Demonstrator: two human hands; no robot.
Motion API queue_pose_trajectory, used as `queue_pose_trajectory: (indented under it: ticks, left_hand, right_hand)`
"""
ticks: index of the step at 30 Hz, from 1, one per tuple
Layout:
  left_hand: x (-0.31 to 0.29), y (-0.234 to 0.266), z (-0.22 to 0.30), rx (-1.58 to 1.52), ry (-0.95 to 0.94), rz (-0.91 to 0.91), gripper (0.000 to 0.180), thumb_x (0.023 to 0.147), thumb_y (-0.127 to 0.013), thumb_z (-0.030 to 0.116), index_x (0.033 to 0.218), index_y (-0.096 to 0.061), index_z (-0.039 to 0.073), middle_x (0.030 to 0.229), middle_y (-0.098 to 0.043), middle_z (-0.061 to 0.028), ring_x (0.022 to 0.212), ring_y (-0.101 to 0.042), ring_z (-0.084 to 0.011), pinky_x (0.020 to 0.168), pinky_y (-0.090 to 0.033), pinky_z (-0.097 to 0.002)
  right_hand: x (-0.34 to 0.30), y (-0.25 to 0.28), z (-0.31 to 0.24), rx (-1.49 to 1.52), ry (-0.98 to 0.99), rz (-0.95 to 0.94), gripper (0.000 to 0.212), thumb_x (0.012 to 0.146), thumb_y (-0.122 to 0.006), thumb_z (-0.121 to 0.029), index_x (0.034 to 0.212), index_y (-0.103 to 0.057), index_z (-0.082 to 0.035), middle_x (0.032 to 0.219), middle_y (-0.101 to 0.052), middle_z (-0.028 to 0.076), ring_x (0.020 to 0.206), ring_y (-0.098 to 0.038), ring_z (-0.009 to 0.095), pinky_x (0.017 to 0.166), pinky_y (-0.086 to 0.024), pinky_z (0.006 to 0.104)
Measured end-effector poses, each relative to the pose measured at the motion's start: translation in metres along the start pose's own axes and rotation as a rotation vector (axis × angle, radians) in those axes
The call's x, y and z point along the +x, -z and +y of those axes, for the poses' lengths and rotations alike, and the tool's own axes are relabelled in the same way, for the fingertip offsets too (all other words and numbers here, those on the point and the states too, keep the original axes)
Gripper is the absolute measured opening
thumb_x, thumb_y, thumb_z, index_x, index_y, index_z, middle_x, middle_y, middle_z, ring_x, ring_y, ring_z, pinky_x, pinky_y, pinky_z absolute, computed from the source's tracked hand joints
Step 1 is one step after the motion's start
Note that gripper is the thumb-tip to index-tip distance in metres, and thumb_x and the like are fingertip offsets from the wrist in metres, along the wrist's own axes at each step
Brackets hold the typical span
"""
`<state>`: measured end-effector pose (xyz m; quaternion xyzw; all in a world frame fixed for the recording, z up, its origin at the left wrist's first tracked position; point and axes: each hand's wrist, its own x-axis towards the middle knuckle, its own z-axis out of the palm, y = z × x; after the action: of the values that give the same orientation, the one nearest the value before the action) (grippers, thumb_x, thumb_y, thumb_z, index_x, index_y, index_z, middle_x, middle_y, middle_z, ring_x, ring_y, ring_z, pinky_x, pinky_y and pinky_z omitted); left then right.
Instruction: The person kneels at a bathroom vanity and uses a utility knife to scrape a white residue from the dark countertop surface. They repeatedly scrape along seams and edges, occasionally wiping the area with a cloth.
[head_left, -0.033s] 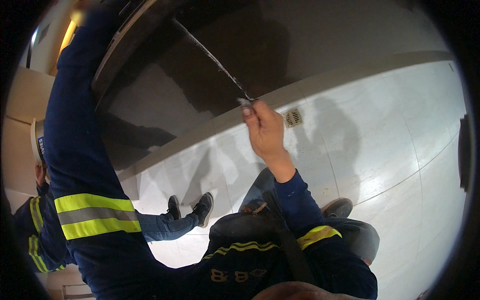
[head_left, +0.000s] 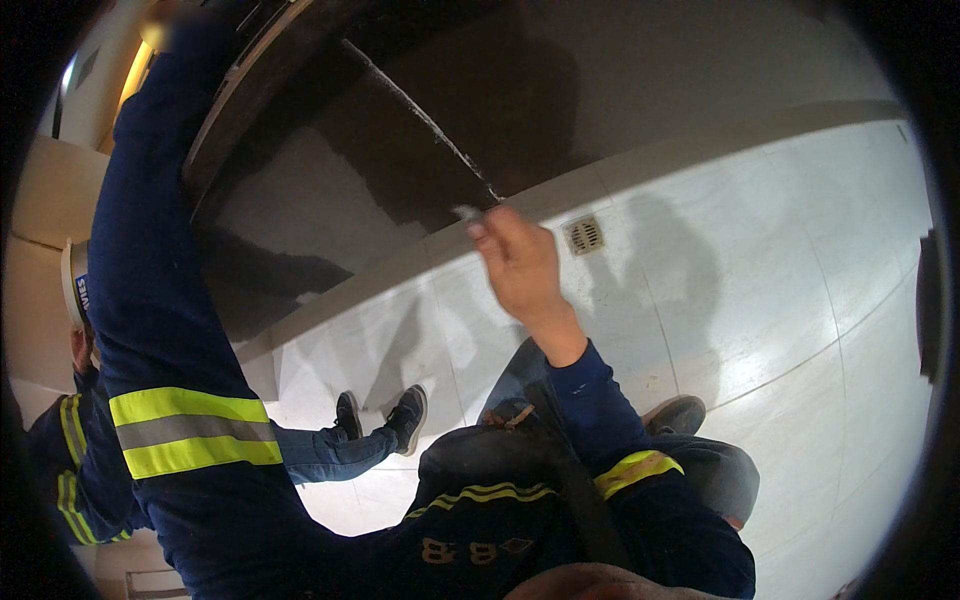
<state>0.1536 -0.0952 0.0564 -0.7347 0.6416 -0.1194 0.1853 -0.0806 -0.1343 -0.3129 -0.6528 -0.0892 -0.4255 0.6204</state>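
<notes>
My right hand (head_left: pixel 523 262) is closed in a pinch around a small pale, ragged piece (head_left: pixel 467 213); motion blurs it, so its kind is unclear. The hand is just below the lower end of a rough white line (head_left: pixel 425 118) that runs slantwise across a dark glossy panel (head_left: pixel 470 75). Between the pale piece and the line's end a small gap shows. My left arm (head_left: pixel 165 270) stretches up along the left side, past the panel's edge. At its far end my left hand (head_left: pixel 158 35) is dark and smeared, with the fingers not distinguishable.
A floor drain (head_left: pixel 584 235) is set in the pale tiled floor (head_left: pixel 780 270) beside my right hand. At left, another person's hand (head_left: pixel 80 348) touches a white bucket (head_left: pixel 72 283). Shoes (head_left: pixel 407 418) show on the floor. A brown edge strip (head_left: pixel 235 95) borders the panel.
My right hand has shifted a little left and down, taking the pale piece off the lower end of the white line. My left arm stays where it was.
</notes>
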Motion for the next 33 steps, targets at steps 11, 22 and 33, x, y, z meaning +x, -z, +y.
queue_pose_trajectory:
  ticks: [11, 22, 33]
  left_hand:
    - [0.005, -0.003, 0.002, -0.178, 0.208, 0.074, 0.055, 0.114, -0.036, 0.040, 0.148, -0.054, 0.001, 0.146, -0.056, -0.0199, 0.135, -0.052, -0.0310, 0.116, -0.038, -0.0384]
    - [0.011, 0.001, 0.028, -0.439, 0.498, 0.086, 0.061, 0.112, -0.040, 0.048, 0.139, -0.061, -0.002, 0.140, -0.061, -0.0183, 0.130, -0.055, -0.0283, 0.113, -0.040, -0.0373]
    - [0.012, 0.001, 0.017, -0.294, 0.363, 0.035, 0.057, 0.114, -0.032, 0.040, 0.149, -0.052, 0.001, 0.148, -0.054, -0.0217, 0.139, -0.050, -0.0338, 0.119, -0.037, -0.0395]
  right_hand:
    - [0.008, 0.010, 0.004, 0.000, -0.069, 0.163, 0.022, 0.104, -0.062, -0.018, 0.089, -0.058, -0.003, 0.071, -0.057, 0.014, 0.058, -0.056, 0.030, 0.055, -0.044, 0.0381]
    - [0.008, 0.002, -0.018, -0.044, -0.078, 0.073, 0.020, 0.102, -0.065, -0.019, 0.089, -0.059, -0.004, 0.071, -0.057, 0.014, 0.058, -0.055, 0.031, 0.054, -0.044, 0.0384]
    - [0.014, 0.017, -0.021, -0.069, -0.095, 0.059, 0.027, 0.106, -0.058, -0.018, 0.086, -0.059, 0.000, 0.072, -0.062, 0.010, 0.062, -0.057, 0.018, 0.058, -0.044, 0.0322]
